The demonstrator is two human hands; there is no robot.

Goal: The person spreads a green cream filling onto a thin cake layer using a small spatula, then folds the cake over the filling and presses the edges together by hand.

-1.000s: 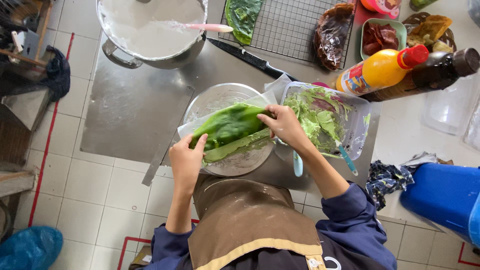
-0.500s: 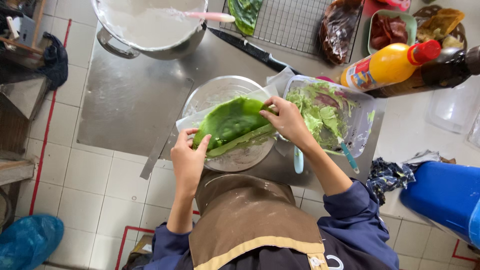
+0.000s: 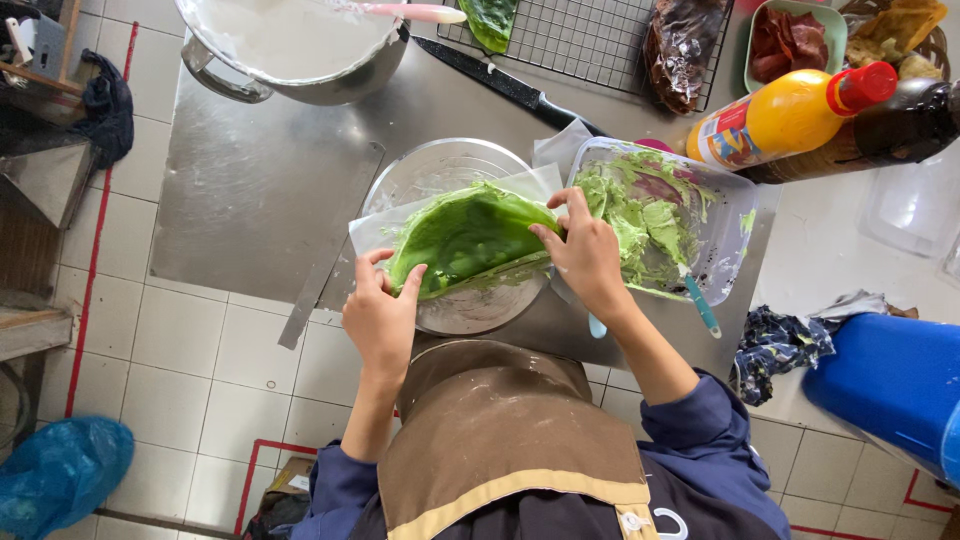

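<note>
my left hand (image 3: 380,318) pinches near edge of green sheet (image 3: 465,235) | my right hand (image 3: 588,255) fingers closed on its far edge | sheet folded over round tray (image 3: 440,170), frame centre | best lift both edges evenly, slow, avoid tearing | green paste tub (image 3: 735,215) just right

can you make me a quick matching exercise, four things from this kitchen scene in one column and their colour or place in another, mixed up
Things:
1. knife
2. squeeze bottle
3. big pot
4. bin

Descriptions:
A. blue, at the lower right edge
B. orange with a red cap
C. black handle, lying beside the wire rack
D. metal, holding pale liquid, at the top

Pairs: 1-C, 2-B, 3-D, 4-A
</note>
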